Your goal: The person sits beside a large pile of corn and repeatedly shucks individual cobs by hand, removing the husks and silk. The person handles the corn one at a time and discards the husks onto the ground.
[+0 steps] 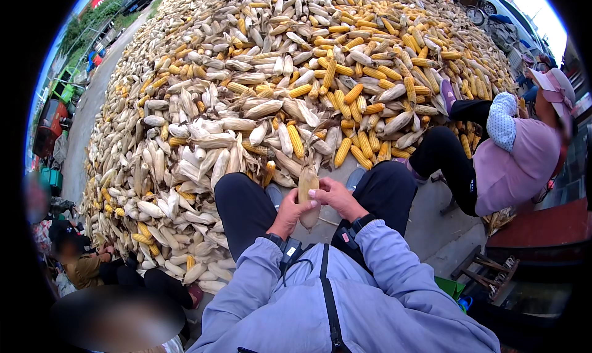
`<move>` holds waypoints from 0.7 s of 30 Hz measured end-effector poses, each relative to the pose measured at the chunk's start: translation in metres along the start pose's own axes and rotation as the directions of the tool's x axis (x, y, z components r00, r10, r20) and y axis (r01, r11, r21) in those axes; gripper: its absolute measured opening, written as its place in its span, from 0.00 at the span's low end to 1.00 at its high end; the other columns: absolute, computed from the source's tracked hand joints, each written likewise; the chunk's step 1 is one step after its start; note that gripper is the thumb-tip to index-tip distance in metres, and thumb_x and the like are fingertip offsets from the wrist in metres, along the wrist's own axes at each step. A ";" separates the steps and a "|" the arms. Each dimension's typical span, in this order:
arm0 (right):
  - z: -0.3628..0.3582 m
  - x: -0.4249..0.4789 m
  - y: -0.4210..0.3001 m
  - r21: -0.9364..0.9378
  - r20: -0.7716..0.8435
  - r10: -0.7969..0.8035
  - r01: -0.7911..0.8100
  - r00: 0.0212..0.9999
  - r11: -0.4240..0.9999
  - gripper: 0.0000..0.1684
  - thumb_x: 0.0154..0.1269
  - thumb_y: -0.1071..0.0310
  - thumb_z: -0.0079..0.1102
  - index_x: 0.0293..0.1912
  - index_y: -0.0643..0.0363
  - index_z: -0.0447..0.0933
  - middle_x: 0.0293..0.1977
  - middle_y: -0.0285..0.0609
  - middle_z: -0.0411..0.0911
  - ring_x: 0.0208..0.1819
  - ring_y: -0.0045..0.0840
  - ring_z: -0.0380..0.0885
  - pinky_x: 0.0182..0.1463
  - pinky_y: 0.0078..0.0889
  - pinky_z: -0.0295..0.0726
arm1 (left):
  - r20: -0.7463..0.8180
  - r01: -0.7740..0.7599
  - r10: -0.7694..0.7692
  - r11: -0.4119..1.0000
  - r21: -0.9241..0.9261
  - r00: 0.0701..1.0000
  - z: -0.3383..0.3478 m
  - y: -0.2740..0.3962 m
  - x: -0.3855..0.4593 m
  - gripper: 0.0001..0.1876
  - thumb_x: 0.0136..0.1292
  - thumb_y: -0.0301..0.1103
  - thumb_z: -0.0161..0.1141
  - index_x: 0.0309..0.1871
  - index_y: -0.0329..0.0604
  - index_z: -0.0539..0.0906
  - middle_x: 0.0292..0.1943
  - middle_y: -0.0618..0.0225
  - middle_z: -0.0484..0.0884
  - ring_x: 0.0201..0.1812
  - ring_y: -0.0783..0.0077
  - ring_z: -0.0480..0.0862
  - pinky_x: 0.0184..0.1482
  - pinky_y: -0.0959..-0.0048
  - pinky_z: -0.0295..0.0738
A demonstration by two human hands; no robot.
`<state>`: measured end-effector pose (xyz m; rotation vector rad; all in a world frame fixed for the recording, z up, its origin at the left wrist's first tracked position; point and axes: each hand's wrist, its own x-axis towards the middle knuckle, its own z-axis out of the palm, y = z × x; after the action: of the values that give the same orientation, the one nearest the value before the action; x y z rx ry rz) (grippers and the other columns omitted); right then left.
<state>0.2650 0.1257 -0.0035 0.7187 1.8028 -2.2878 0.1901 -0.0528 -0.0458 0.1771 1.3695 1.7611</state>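
Observation:
Between my knees, an ear of corn in its pale dry husk [308, 191] is held upright with both hands. My left hand [290, 213] grips its lower left side, the thumb lying across the husk. From the right, my right hand [339, 196] pinches the husk with thumb and fingers near the middle of the ear. The husk still wraps the ear, and no kernels show on it. Just beyond my hands, a bare yellow corn cob [295, 141] lies among husked and unhusked ears at the near edge of a large heap [249, 107].
To my right sits a person in a pink top [518, 163], feet against the heap. Other people [85, 265] sit at the lower left. A wooden stool [488, 272] stands at the right, near a green container [448, 287]. Concrete ground [439, 223] shows beside my right leg.

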 end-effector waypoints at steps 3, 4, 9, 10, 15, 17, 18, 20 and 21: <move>-0.001 0.004 0.008 0.042 0.020 -0.031 0.030 0.999 0.999 0.35 0.65 0.60 0.76 0.65 0.67 0.74 0.53 0.46 0.83 0.50 0.27 0.82 0.53 0.33 0.83 | 0.094 0.003 0.004 0.997 -0.076 0.996 0.005 0.006 -0.004 0.37 0.61 0.29 0.72 0.74 0.33 0.72 0.60 0.60 0.82 0.61 0.68 0.82 0.66 0.68 0.75; -0.003 0.006 0.012 0.047 0.010 -0.046 0.046 0.999 0.998 0.36 0.64 0.61 0.76 0.65 0.67 0.73 0.53 0.46 0.82 0.50 0.27 0.82 0.54 0.34 0.83 | 0.106 0.014 -0.005 0.996 -0.086 0.994 0.005 0.009 -0.004 0.37 0.61 0.29 0.70 0.75 0.33 0.71 0.61 0.61 0.82 0.61 0.68 0.81 0.67 0.68 0.74; -0.006 0.003 0.007 0.244 -0.044 0.043 -0.031 0.998 0.969 0.35 0.64 0.64 0.74 0.66 0.65 0.72 0.55 0.45 0.81 0.53 0.30 0.83 0.58 0.38 0.82 | 0.161 0.035 -0.007 0.985 -0.171 0.987 0.001 0.017 -0.007 0.32 0.66 0.25 0.64 0.74 0.33 0.71 0.62 0.61 0.81 0.63 0.67 0.82 0.66 0.67 0.77; -0.008 0.002 0.004 0.285 -0.041 0.070 -0.056 0.997 0.957 0.34 0.65 0.65 0.74 0.66 0.65 0.72 0.55 0.45 0.80 0.53 0.31 0.83 0.58 0.39 0.82 | 0.144 0.048 -0.020 0.980 -0.191 0.989 0.000 0.016 -0.006 0.31 0.67 0.27 0.64 0.74 0.34 0.71 0.62 0.61 0.81 0.63 0.67 0.82 0.66 0.66 0.77; -0.012 0.006 0.006 0.421 0.000 0.024 -0.022 1.000 0.907 0.33 0.65 0.67 0.71 0.67 0.65 0.71 0.57 0.44 0.79 0.56 0.31 0.81 0.60 0.42 0.81 | 0.082 0.147 -0.132 0.964 -0.221 0.988 -0.001 0.013 -0.004 0.27 0.72 0.36 0.65 0.70 0.35 0.74 0.62 0.59 0.82 0.62 0.64 0.84 0.65 0.60 0.79; -0.010 0.004 0.002 0.487 0.023 -0.003 -0.009 1.000 0.873 0.32 0.66 0.70 0.69 0.67 0.67 0.71 0.56 0.47 0.81 0.56 0.34 0.83 0.62 0.42 0.82 | 0.152 0.217 -0.179 0.933 -0.288 0.972 0.003 0.011 -0.005 0.28 0.73 0.39 0.65 0.71 0.34 0.73 0.62 0.58 0.82 0.61 0.62 0.84 0.65 0.57 0.80; -0.010 0.005 0.003 0.512 0.039 -0.022 -0.001 0.999 0.859 0.33 0.66 0.70 0.69 0.67 0.67 0.71 0.56 0.48 0.81 0.57 0.35 0.83 0.63 0.42 0.81 | 0.191 0.253 -0.199 0.914 -0.317 0.961 0.004 0.011 -0.006 0.29 0.74 0.40 0.65 0.71 0.34 0.73 0.62 0.57 0.82 0.60 0.61 0.85 0.65 0.55 0.80; -0.011 0.006 0.003 0.560 0.070 -0.061 0.012 0.996 0.828 0.34 0.66 0.71 0.68 0.68 0.67 0.70 0.57 0.49 0.81 0.58 0.36 0.82 0.67 0.43 0.79 | 0.275 0.307 -0.219 0.892 -0.332 0.936 0.001 0.010 -0.004 0.30 0.73 0.41 0.66 0.71 0.34 0.72 0.61 0.57 0.82 0.59 0.59 0.86 0.65 0.55 0.81; -0.011 0.006 0.002 0.563 0.090 -0.069 0.007 0.994 0.826 0.34 0.65 0.71 0.67 0.69 0.67 0.69 0.57 0.49 0.81 0.59 0.37 0.82 0.68 0.43 0.78 | 0.317 0.335 -0.228 0.879 -0.339 0.921 0.001 0.011 -0.004 0.31 0.73 0.42 0.67 0.72 0.34 0.72 0.61 0.57 0.82 0.59 0.58 0.86 0.64 0.55 0.82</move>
<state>0.2636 0.1364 -0.0102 0.6118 1.0871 -2.8530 0.1876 -0.0547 -0.0348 -0.0064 0.7856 1.6489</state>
